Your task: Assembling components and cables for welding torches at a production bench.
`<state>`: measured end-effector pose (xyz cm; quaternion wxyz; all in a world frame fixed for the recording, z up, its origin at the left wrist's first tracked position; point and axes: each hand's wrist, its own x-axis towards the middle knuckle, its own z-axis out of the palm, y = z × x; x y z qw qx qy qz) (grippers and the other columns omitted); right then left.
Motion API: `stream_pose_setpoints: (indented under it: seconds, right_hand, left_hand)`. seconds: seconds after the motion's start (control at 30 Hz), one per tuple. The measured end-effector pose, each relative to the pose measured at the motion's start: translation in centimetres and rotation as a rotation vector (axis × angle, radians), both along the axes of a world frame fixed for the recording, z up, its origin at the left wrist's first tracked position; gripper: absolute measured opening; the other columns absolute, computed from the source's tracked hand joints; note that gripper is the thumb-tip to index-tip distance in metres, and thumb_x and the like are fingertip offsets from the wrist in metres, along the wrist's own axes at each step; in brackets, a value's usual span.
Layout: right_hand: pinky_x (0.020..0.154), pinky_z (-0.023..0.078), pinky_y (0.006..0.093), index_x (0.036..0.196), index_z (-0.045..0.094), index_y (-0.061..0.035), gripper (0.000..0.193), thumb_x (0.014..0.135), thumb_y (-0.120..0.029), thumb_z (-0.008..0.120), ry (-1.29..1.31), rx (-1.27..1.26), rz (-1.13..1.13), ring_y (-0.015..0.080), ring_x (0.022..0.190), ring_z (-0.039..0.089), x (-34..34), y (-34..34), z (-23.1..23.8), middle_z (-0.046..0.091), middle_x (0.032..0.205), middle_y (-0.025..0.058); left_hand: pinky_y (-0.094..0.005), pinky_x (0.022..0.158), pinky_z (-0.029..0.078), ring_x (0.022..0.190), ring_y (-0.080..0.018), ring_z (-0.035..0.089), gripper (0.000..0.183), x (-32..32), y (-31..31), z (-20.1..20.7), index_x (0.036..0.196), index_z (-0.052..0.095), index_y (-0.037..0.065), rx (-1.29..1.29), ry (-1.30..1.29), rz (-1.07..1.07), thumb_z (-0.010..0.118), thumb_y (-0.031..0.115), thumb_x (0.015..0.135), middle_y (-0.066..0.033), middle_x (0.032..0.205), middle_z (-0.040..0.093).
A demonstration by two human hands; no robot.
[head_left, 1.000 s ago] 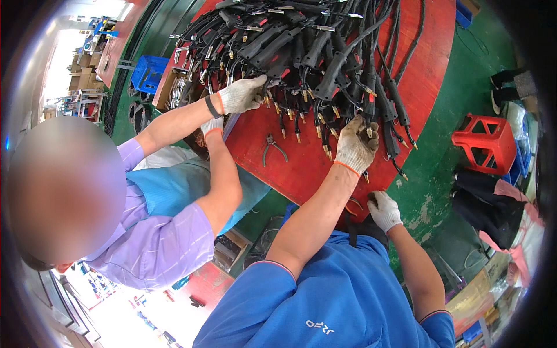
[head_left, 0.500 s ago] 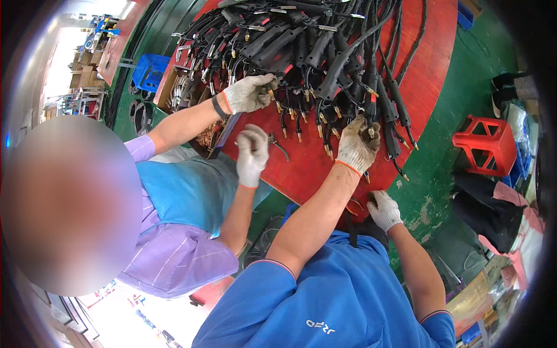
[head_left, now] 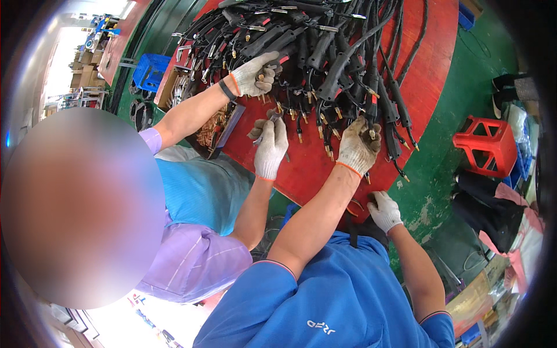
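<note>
Many black welding torches [head_left: 331,78] with brass tips lie heaped on the red table [head_left: 310,165]. My left hand [head_left: 358,148], in a stained white glove, is closed around the neck of one torch near the heap's front edge; its fingers partly hide the tip. Lower right, my gloved right hand [head_left: 385,212] rests at the table's near edge, thumb apart from the fingers, with nothing seen in it. Beside it on the table lies a curved orange-handled tool [head_left: 355,205], partly hidden by my left forearm.
At my left, a co-worker in a purple shirt reaches in with two gloved hands [head_left: 270,145] at the torches. A box of copper-coloured parts [head_left: 212,130] stands by them. A red stool [head_left: 486,146] is on the green floor at right; a blue crate [head_left: 151,72] is at far left.
The co-worker leans in; their lower hand has moved right and up towards the torches, over the pliers, and their other hand has turned. My hands have stayed where they were.
</note>
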<state>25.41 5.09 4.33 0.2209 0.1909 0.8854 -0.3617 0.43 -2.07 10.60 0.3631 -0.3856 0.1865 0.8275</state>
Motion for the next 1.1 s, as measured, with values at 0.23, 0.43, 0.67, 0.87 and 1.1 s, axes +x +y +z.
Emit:
stream_pose_setpoints:
  seconds: [0.23, 0.43, 0.67, 0.87, 1.1]
  right_hand:
    - [0.101, 0.058, 0.0522, 0.135, 0.07, -0.0043, 0.044, 0.098, -0.029, 0.069, 0.018, 0.015, -0.006, 0.0435, 0.119, 0.071, -0.1, 0.0, 0.3, 0.072, 0.127, 0.0213]
    - [0.1, 0.058, 0.0521, 0.134, 0.07, -0.0048, 0.044, 0.097, -0.027, 0.07, 0.029, 0.023, -0.007, 0.043, 0.118, 0.071, 0.0, 0.0, 0.1, 0.072, 0.125, 0.0209]
    - [0.1, 0.058, 0.0519, 0.132, 0.07, -0.0061, 0.041, 0.097, -0.028, 0.068, 0.016, 0.005, -0.026, 0.0428, 0.118, 0.071, 0.0, -0.2, 0.9, 0.072, 0.124, 0.0202]
    - [0.102, 0.058, 0.0509, 0.132, 0.071, -0.0058, 0.041, 0.097, -0.027, 0.067, 0.051, 0.005, -0.003, 0.0424, 0.119, 0.071, -0.2, -0.2, 0.6, 0.072, 0.126, 0.0202]
    - [0.103, 0.058, 0.0508, 0.134, 0.07, -0.0053, 0.043, 0.098, -0.029, 0.067, 0.029, -0.012, -0.017, 0.0424, 0.121, 0.07, -0.1, -0.1, 0.7, 0.072, 0.128, 0.0208]
  left_hand:
    - [-0.029, 0.053, 0.06, 0.066, -0.0193, 0.069, 0.024, -0.1, 0.2, 0.2, 0.091, 0.061, 0.013, -0.045, -0.024, -0.019, 0.068, 0.028, 0.109, -0.0112, 0.088, 0.075]
    - [-0.0296, 0.051, 0.058, 0.065, -0.0203, 0.069, 0.024, 0.1, 0.0, -0.2, 0.09, 0.06, 0.014, -0.002, -0.006, -0.032, 0.068, 0.029, 0.109, -0.0114, 0.087, 0.075]
    - [-0.0298, 0.049, 0.055, 0.063, -0.0205, 0.067, 0.027, 0.3, 0.5, 0.2, 0.091, 0.063, 0.013, -0.07, -0.013, -0.054, 0.064, 0.031, 0.111, -0.0116, 0.085, 0.074]
    - [-0.0305, 0.054, 0.058, 0.067, -0.0219, 0.069, 0.018, 0.2, 0.0, -0.2, 0.097, 0.065, 0.012, 0.005, 0.005, 0.001, 0.064, 0.024, 0.111, -0.011, 0.083, 0.073]
    - [-0.0316, 0.055, 0.053, 0.068, -0.0188, 0.069, 0.015, 0.9, 0.7, -1.0, 0.105, 0.066, 0.018, -0.054, 0.018, -0.033, 0.068, 0.033, 0.109, -0.0059, 0.089, 0.075]
